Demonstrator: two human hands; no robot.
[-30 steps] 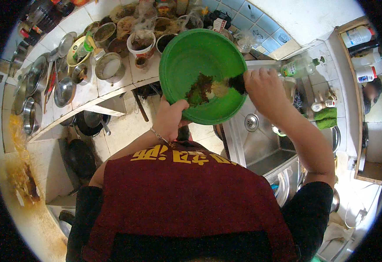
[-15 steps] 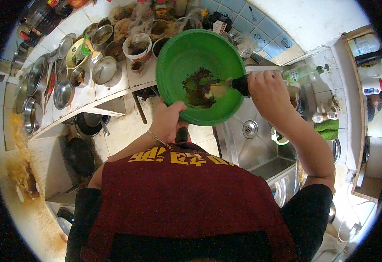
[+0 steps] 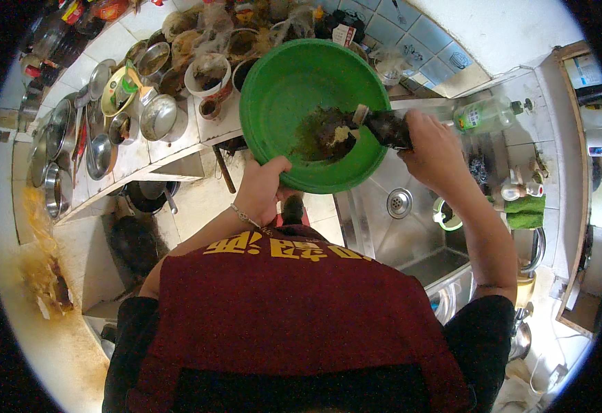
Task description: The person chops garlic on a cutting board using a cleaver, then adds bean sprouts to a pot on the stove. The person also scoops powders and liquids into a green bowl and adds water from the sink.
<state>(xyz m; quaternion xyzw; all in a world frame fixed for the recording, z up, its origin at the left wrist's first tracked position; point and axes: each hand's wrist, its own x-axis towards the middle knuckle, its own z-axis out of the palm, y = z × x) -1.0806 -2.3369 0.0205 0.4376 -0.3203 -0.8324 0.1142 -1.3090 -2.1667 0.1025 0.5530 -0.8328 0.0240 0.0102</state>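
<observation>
A round green plastic basin (image 3: 294,89), tilted above the steel sink (image 3: 411,234), holds dark brown scraps (image 3: 318,131). The left hand (image 3: 263,189) clamps its near rim. The right hand (image 3: 432,141) grips a dark scraper (image 3: 380,124), long axis pointing left into the basin.

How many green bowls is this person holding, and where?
1: a big green bowl, gripped at its near rim by the left hand, while the right hand scrapes inside it.
</observation>
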